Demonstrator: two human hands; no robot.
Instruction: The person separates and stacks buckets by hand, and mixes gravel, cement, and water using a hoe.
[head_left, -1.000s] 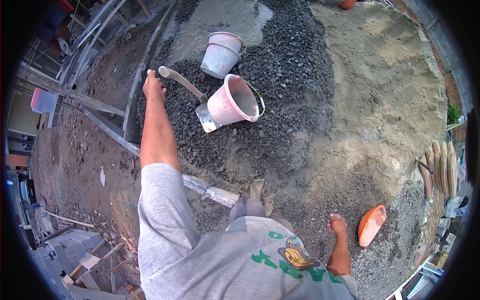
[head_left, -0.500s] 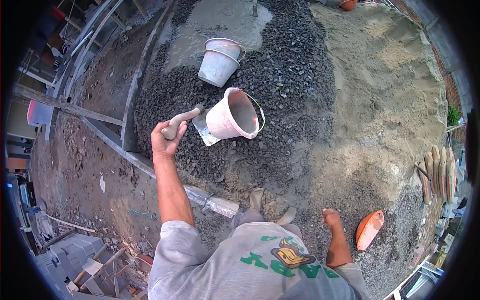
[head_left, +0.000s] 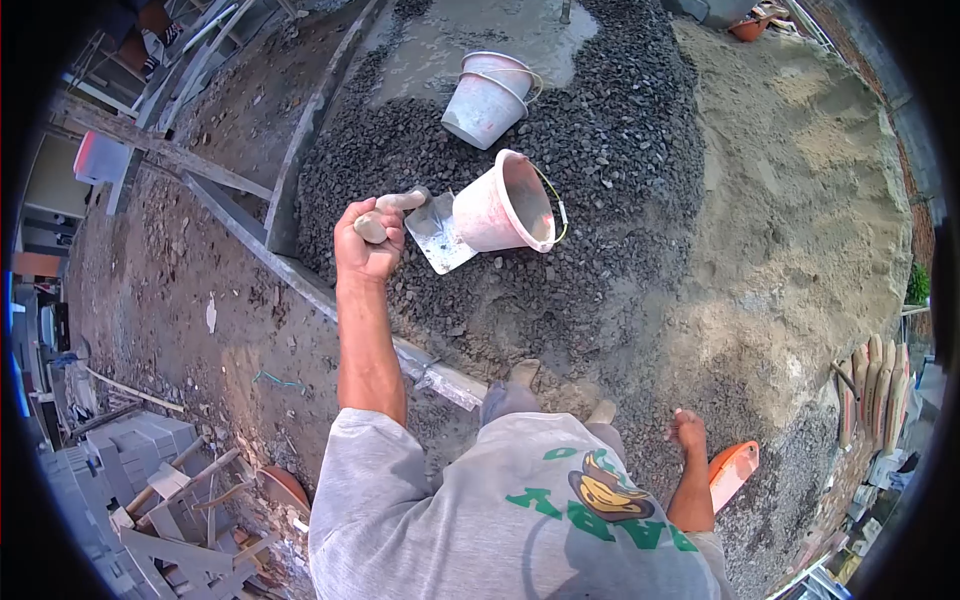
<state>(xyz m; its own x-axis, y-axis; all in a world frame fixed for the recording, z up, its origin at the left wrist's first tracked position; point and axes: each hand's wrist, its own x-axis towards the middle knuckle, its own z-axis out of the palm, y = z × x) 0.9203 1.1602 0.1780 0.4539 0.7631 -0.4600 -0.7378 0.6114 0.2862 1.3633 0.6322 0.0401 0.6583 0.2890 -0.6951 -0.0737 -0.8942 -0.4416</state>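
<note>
My left hand is closed around the pale crooked handle of a hoe. The hoe's flat, mortar-specked metal blade shows above dark gravel, partly hidden by a tilted whitish bucket. That bucket's mouth faces right, and its wire handle hangs over the rim. Whether blade and bucket touch, I cannot tell. Down at my right side, my right hand holds nothing, its fingers loosely bent and apart. Nearest to it is an orange shell-shaped thing, partly behind my forearm.
Two nested buckets lean on the gravel near wet grey mix. Sand spreads to the right, with stacked sacks beyond. A board edging borders the gravel's left side. Blocks and loose timber lie lower left.
The view has shifted, so most things sit higher and further right. My left hand keeps its hold on the hoe, and more blade shows. My right hand's fingers have loosened slightly.
</note>
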